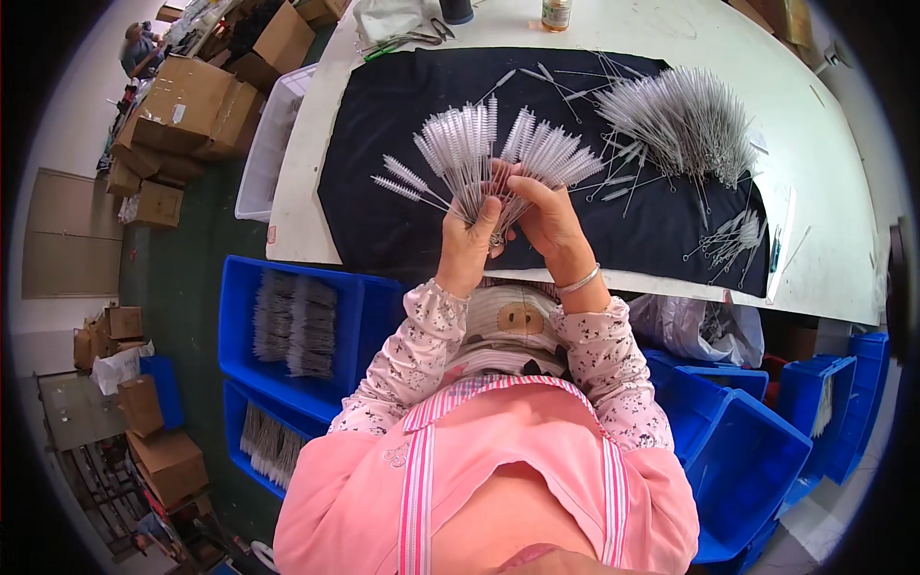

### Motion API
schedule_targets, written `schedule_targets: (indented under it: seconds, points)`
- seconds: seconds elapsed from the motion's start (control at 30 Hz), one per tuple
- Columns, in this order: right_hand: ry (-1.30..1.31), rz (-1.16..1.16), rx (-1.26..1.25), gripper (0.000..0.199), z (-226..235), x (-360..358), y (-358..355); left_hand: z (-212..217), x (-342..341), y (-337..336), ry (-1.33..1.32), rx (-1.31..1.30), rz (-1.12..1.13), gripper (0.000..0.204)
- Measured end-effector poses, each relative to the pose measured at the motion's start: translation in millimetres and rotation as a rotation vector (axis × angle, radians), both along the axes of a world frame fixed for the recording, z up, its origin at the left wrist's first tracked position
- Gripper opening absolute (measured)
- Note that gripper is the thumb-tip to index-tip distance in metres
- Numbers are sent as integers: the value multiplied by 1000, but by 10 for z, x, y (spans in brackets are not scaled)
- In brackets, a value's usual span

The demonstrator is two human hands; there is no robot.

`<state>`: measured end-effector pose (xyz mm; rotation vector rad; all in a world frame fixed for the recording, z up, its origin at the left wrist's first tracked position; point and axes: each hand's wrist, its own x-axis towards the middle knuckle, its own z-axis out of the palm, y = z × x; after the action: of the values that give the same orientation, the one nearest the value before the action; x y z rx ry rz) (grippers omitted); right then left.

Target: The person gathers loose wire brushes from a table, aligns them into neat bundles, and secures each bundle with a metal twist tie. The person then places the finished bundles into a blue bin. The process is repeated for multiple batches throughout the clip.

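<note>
A fan of thin white bristle brushes (484, 153) on twisted wire stems stands up from both hands, held above the near edge of a black cloth (383, 192) on a white worktable (824, 192). The left hand (467, 240) has its fingers closed around the gathered wire stems at the bottom of the fan, so the bristle heads spread out above it. The right hand (541, 216) presses against the same bunch from the other side, its fingers curled around the stems and the thumb lying across them; a silver bangle (580, 281) sits on that wrist.

Judging by how things lie, the sorting is well short of finished. A large loose heap of the same brushes (685, 120) is on the cloth to the right of the hands, well apart from them, with single brushes scattered around it and a smaller cluster (733, 240) nearer the table's front edge. Below the table on the left, a blue bin (240, 316) already holds neat rows of gathered brushes (292, 326), and a second bin (235, 412) beneath it holds more.

At the far end of the table lie scissors (436, 31) and a small bottle (556, 13). Cardboard boxes (192, 110) are stacked on the floor to the left, and more blue bins (747, 460) stand to the right.
</note>
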<state>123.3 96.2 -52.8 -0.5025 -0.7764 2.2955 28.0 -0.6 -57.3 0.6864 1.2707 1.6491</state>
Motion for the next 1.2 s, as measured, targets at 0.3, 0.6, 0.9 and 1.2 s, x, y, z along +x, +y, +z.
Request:
schedule_targets:
  seconds: [0.3,0.6,0.9,1.2]
  points:
    - [22,-63,-30,27,-89,-59,18,-24,57,52,24,-30,46,32]
    - [-22,-108,-5,13,-158,-102,-25,-28,88,74,10,-38,144,27]
    - [-7,-15,-11,20,-154,-94,36,-109,2,40,-70,-19,88,34]
    - [61,-19,31,19,-173,-150,19,-141,34,93,179,43,174,33]
